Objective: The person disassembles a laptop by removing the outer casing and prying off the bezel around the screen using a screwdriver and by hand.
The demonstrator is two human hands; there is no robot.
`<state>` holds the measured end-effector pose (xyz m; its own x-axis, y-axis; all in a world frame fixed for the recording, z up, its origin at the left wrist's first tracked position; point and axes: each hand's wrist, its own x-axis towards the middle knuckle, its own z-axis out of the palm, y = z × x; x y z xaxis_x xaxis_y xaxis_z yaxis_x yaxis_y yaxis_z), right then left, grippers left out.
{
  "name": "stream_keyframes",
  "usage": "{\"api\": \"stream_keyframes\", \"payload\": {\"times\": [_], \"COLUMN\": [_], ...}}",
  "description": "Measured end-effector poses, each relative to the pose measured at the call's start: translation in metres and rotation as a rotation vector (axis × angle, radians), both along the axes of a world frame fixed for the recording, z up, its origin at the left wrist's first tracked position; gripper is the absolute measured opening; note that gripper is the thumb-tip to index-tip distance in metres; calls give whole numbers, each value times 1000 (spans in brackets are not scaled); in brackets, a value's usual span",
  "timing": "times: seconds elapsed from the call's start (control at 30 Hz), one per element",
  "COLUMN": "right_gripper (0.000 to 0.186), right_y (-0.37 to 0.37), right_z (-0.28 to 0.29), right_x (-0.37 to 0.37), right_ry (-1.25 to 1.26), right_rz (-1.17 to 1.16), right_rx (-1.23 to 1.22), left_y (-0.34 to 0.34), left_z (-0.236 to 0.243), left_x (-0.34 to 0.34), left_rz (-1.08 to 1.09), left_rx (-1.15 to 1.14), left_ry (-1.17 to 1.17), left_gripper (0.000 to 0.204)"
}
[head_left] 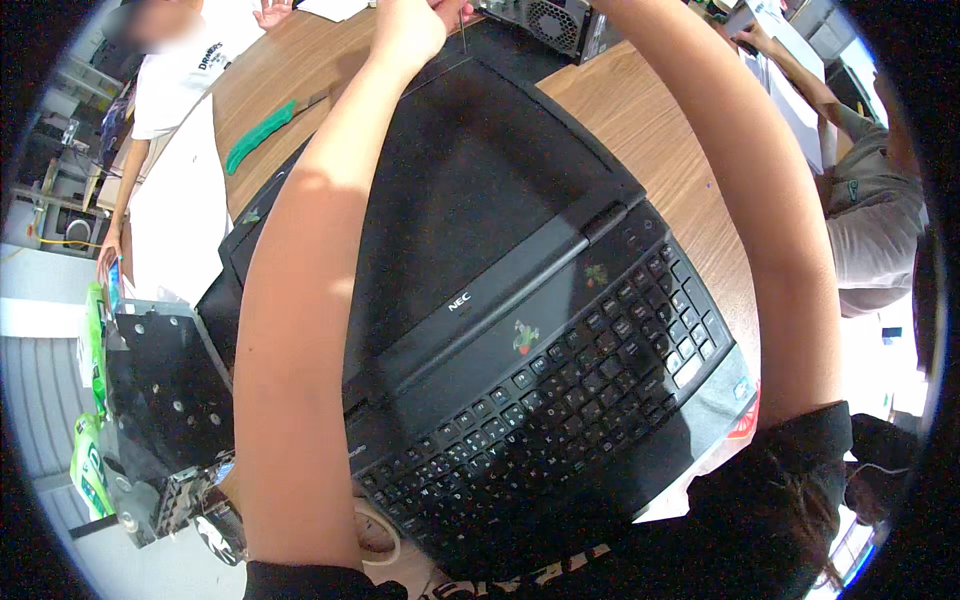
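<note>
Black laptop [470,325] beneath our arms, we seem busy by the fan casing [552,27], left hand [447,12] apparently pinching a thin rod [464,36], right hand out of sight, grip unknown; steadying seems needed next.

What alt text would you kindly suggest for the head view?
A person's arms reach past an open black laptop, the left hand at the top edge near a thin rod, the right arm leaving frame. A green-handled tool lies on the wooden table.
</note>
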<state>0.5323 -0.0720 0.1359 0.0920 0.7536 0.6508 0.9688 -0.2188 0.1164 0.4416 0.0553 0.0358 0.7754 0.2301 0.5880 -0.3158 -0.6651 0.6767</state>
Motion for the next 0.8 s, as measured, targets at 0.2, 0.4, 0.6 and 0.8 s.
{"api": "stream_keyframes", "payload": {"times": [0.2, 0.4, 0.6, 0.8], "right_gripper": [20, 37, 35, 23], "right_y": [-5, 1, 18, 19], "right_z": [27, 34, 19, 27], "right_x": [5, 0, 11, 9], "right_ry": [120, -134, -280, -208], "right_rz": [120, -439, -305, -89], "right_rx": [-298, -253, -187, -307], "left_y": [2, -4, -6, -4], "left_z": [2, 1, 1, 5], "left_x": [-1, 8, 3, -2], "left_rz": [23, 98, 113, 147], "left_rx": [0, 57, 141, 74], "left_ry": [48, -38, -119, 12], "left_gripper": [17, 18, 15, 14]}}
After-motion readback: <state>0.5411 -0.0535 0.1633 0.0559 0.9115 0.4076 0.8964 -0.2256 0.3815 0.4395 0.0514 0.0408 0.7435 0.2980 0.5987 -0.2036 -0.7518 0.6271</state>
